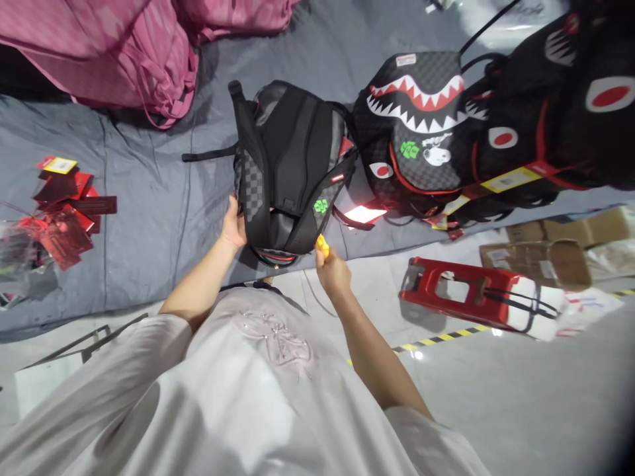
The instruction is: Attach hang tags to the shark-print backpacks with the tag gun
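Note:
A black backpack (290, 145) with grey checked panels lies on the grey cloth, its padded back and shoulder straps facing up. My left hand (233, 226) grips its lower left side, the thumb in view and the other fingers partly hidden by the bag. In my right hand (334, 271), closed at the lower right corner of the backpack, is a small yellow tool (323, 246). Its exact kind cannot be made out. A green print (321, 206) shows on the right strap near that hand.
Several shark-mouth backpacks (417, 122) stand in a row at right. Pink bags (149, 73) lie at the upper left, red tags (64, 225) at the left. On the floor are a red stool (454, 291) and cardboard (538, 261), beyond the cloth's front edge.

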Action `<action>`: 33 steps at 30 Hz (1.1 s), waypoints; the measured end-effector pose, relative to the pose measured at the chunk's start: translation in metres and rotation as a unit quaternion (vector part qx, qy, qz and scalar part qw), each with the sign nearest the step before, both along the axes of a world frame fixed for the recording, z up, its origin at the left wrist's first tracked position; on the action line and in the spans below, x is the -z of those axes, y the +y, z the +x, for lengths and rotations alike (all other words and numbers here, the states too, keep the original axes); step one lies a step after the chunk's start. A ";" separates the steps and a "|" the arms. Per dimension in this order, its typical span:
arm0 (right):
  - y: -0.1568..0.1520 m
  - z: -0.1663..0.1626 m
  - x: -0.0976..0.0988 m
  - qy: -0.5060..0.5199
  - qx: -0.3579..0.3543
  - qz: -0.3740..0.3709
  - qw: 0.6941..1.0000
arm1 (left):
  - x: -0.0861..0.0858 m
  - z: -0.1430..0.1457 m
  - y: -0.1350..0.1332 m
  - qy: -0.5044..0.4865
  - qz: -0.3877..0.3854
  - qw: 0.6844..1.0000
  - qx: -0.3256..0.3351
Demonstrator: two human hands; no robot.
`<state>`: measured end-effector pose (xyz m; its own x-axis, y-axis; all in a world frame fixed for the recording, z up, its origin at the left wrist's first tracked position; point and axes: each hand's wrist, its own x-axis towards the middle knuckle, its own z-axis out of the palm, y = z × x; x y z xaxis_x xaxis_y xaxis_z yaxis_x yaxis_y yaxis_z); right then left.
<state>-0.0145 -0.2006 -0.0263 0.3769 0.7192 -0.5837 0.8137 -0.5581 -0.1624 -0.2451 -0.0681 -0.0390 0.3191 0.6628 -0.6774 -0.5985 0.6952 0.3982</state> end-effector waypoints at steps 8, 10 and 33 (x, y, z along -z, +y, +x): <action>-0.020 -0.008 -0.006 0.018 0.047 0.013 0.999 | 0.003 0.000 0.001 0.024 0.023 0.999 0.017; -0.021 -0.010 -0.007 0.029 0.066 0.004 0.997 | 0.002 0.002 0.001 0.013 0.028 0.999 0.019; -0.089 -0.073 -0.035 0.100 0.015 -0.076 0.992 | -0.020 -0.002 -0.001 0.240 0.064 0.966 0.073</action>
